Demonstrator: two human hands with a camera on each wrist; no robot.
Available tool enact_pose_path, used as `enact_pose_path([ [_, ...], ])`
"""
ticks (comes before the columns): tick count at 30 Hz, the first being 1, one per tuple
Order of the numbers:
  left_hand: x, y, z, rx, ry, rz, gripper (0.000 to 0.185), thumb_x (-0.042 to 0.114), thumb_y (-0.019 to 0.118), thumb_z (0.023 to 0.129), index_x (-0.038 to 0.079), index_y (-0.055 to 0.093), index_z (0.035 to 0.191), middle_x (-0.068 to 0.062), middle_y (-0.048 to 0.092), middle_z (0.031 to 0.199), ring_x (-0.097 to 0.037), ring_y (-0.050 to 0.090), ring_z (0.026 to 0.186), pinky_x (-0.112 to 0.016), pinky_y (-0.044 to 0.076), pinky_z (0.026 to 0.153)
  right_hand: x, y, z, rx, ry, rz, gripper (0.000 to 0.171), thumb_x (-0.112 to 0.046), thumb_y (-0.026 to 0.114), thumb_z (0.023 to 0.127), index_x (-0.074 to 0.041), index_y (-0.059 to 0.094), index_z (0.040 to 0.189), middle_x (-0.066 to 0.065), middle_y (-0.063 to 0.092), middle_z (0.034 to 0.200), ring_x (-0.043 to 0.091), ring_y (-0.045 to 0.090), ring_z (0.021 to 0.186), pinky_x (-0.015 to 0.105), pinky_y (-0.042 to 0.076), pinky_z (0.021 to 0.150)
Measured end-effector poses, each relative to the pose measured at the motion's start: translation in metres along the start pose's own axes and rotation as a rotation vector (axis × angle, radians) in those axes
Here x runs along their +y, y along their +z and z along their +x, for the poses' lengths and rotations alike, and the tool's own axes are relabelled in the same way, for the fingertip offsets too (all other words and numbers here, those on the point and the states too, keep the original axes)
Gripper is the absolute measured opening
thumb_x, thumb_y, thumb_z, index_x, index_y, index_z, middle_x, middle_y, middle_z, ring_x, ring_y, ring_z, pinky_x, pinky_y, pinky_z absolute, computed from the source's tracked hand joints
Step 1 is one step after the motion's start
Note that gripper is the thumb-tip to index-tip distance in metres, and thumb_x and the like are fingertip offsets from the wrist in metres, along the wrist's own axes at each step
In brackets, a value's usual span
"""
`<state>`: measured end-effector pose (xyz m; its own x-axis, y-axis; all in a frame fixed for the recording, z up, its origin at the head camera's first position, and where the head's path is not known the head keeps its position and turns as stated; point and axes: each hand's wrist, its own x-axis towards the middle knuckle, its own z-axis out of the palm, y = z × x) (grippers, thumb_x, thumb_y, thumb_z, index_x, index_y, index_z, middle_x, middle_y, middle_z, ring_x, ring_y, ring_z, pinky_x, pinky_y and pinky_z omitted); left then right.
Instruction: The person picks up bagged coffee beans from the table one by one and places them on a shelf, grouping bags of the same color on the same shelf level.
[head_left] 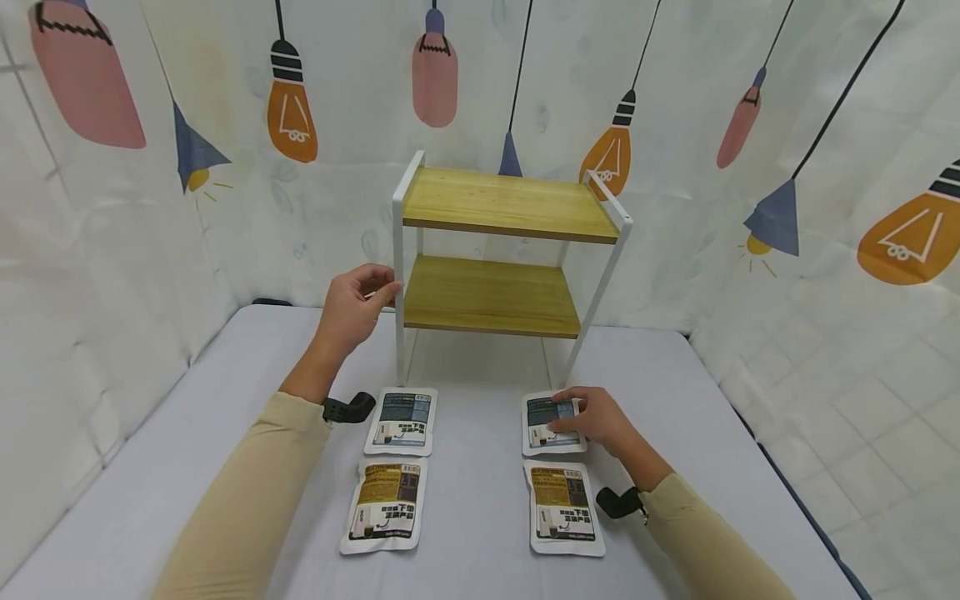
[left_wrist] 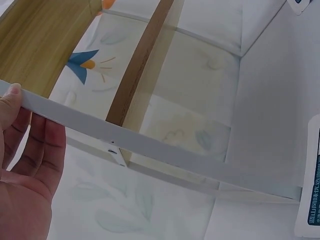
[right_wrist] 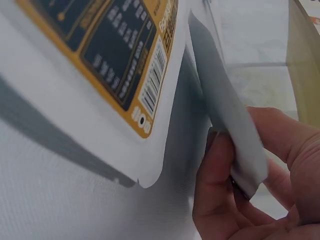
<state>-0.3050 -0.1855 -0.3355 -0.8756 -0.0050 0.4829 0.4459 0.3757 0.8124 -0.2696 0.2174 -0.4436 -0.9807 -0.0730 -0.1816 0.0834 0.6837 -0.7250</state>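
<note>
A two-tier wooden shelf [head_left: 491, 296] with a white metal frame stands at the back of the grey table [head_left: 187, 433]. My left hand [head_left: 358, 304] grips its front left post [head_left: 399, 275]; in the left wrist view the thumb lies over the white post [left_wrist: 150, 145] and the fingers [left_wrist: 40, 150] sit behind it. My right hand [head_left: 592, 417] pinches the near edge of a blue-labelled pouch [head_left: 546, 421] in front of the shelf. In the right wrist view that pouch's edge [right_wrist: 225, 115] is lifted between thumb and fingers [right_wrist: 220, 190].
Three more pouches lie flat: a blue one [head_left: 401, 421] at the left, an orange one [head_left: 386, 504] below it, and an orange one [head_left: 564, 507] [right_wrist: 100, 50] below my right hand. Patterned curtain walls [head_left: 825, 292] enclose the table on three sides.
</note>
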Motion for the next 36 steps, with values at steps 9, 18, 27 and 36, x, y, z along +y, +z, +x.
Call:
enact_pose_path([
  [9, 0.0, -0.001, 0.0, -0.009, -0.023, 0.001, 0.031, 0.027, 0.067, 0.101, 0.002, 0.068, 0.119, -0.014, 0.068, 0.111, -0.012, 0.066, 0.096, -0.012, 0.055, 0.083, -0.001, -0.003, -0.004, -0.006, 0.014, 0.144, 0.053, -0.025, 0.092, 0.077, -0.015, 0.074, 0.126, 0.018, 0.061, 0.128, 0.022, 0.065, 0.092, 0.03, 0.06, 0.074],
  [18, 0.0, -0.002, 0.0, -0.014, -0.034, 0.01, 0.032, 0.029, 0.067, 0.1, 0.004, 0.069, 0.119, -0.014, 0.069, 0.111, -0.014, 0.067, 0.096, -0.011, 0.055, 0.083, -0.004, -0.008, -0.011, -0.002, 0.029, 0.182, 0.056, -0.03, 0.091, 0.077, -0.015, 0.073, 0.128, 0.023, 0.05, 0.151, 0.026, 0.067, 0.106, 0.037, 0.062, 0.086],
  [27, 0.0, -0.002, 0.0, -0.021, -0.035, 0.008, 0.033, 0.029, 0.068, 0.1, 0.003, 0.069, 0.12, -0.015, 0.069, 0.112, -0.012, 0.067, 0.096, -0.013, 0.056, 0.085, -0.008, -0.015, -0.02, -0.043, 0.011, 0.217, 0.057, -0.034, 0.089, 0.08, -0.018, 0.071, 0.132, 0.017, 0.05, 0.152, 0.026, 0.063, 0.114, 0.038, 0.06, 0.092],
  [36, 0.0, -0.001, 0.0, -0.016, -0.041, 0.018, 0.033, 0.029, 0.067, 0.101, 0.002, 0.069, 0.12, -0.016, 0.069, 0.112, -0.012, 0.067, 0.095, -0.012, 0.055, 0.084, -0.018, -0.02, -0.031, -0.087, -0.016, 0.298, 0.058, -0.027, 0.087, 0.083, -0.015, 0.067, 0.136, 0.016, 0.054, 0.147, 0.022, 0.066, 0.101, 0.031, 0.06, 0.085],
])
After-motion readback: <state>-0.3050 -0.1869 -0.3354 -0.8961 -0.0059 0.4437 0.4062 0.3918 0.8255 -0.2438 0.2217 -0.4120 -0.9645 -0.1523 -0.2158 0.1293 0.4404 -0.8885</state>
